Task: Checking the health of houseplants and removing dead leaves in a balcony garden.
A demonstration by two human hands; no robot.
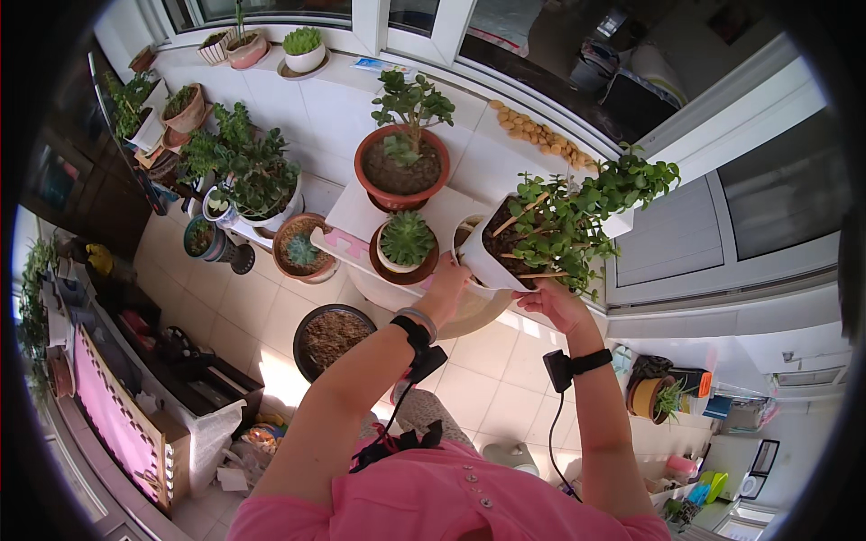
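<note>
your left hand is clamped on the white square pot just right of the rosette succulent, and your right hand grips that pot's near corner, farther right of the succulent. the pot's leafy green plant spreads well to the succulent's right. just behind the succulent stands a terracotta pot, and a round black tub sits nearer you, to its left.
</note>
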